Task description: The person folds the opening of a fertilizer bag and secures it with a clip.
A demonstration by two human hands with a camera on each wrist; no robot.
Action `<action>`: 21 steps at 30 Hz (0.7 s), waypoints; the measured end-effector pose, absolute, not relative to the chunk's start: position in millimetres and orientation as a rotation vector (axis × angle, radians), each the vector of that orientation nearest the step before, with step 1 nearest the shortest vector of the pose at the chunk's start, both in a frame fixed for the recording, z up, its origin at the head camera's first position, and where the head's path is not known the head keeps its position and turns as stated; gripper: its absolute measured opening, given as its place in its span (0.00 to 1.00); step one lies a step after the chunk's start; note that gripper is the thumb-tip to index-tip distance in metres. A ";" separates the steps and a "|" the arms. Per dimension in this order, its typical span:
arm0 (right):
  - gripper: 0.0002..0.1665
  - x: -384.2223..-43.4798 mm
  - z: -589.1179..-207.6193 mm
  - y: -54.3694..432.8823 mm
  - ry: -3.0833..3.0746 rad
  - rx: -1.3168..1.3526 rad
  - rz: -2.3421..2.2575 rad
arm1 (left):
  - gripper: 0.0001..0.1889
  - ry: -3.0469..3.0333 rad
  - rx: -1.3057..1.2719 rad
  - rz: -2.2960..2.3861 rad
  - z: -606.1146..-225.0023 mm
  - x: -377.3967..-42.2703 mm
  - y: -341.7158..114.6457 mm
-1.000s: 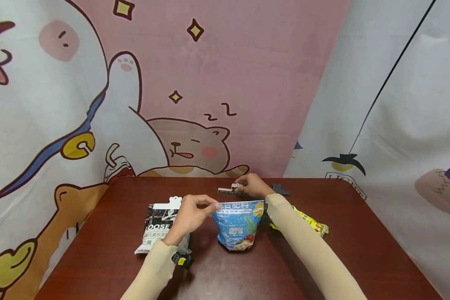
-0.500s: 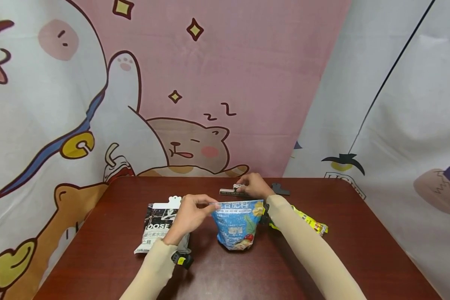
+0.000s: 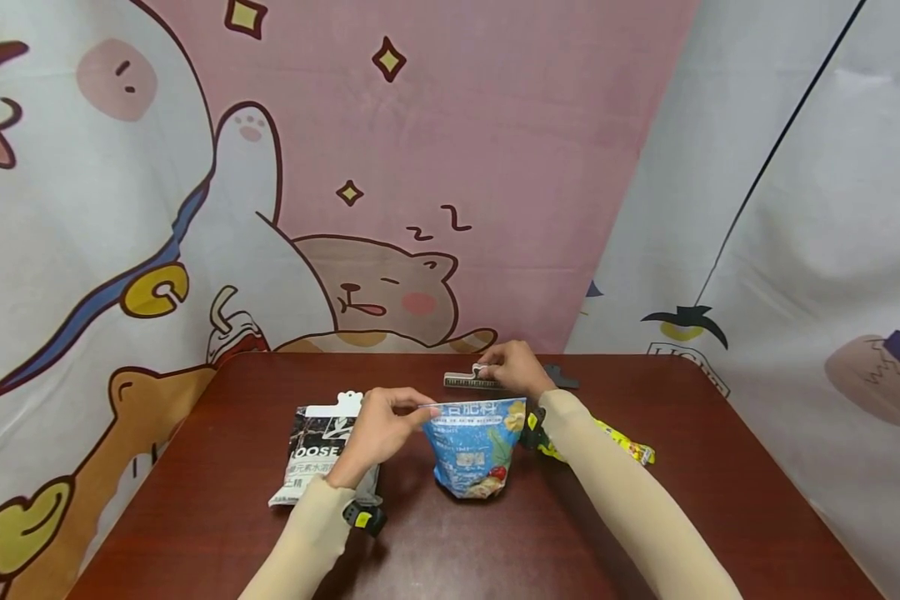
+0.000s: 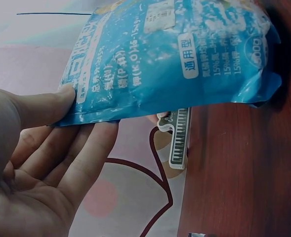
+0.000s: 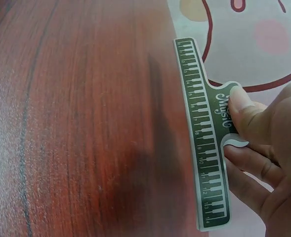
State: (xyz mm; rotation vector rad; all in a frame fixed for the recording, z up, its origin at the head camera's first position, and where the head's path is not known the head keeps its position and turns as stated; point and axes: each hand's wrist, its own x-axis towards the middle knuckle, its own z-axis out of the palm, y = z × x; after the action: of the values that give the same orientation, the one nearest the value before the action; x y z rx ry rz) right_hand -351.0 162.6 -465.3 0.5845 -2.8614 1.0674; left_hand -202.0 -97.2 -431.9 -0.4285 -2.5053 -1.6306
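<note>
My left hand pinches the top left corner of a blue bag with printed lettering, thumb on the front and fingers behind. The bag stands upright on the table. In the left wrist view the thumb presses the rim of the blue bag. Behind the bag, my right hand holds a bag clip by its handle. The right wrist view shows this clip, dark green with a white border and a piano-key pattern, between thumb and fingers, raised a little over the table.
To the left lies a black and white bag with a white clip on its top. A yellow packet is partly behind the right forearm. At the back right lies a dark clip. A patterned cloth hangs behind the table.
My right hand has shifted slightly right and up, and the piano-key clip has moved right with it. The left hand and the blue bag stay nearly in place.
</note>
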 end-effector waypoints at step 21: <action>0.04 -331.3 -435.3 199.2 -2.809 0.482 1.153 | 0.02 -2.486 -0.437 -1.658 -431.9 -201.3 -97.8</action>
State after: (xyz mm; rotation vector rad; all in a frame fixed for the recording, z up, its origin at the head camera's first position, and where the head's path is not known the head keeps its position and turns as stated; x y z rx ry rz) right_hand -331.3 199.2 -435.3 0.4819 -2.8086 1.1525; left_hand -201.3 -97.8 -431.9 -0.4374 -2.4861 -1.6583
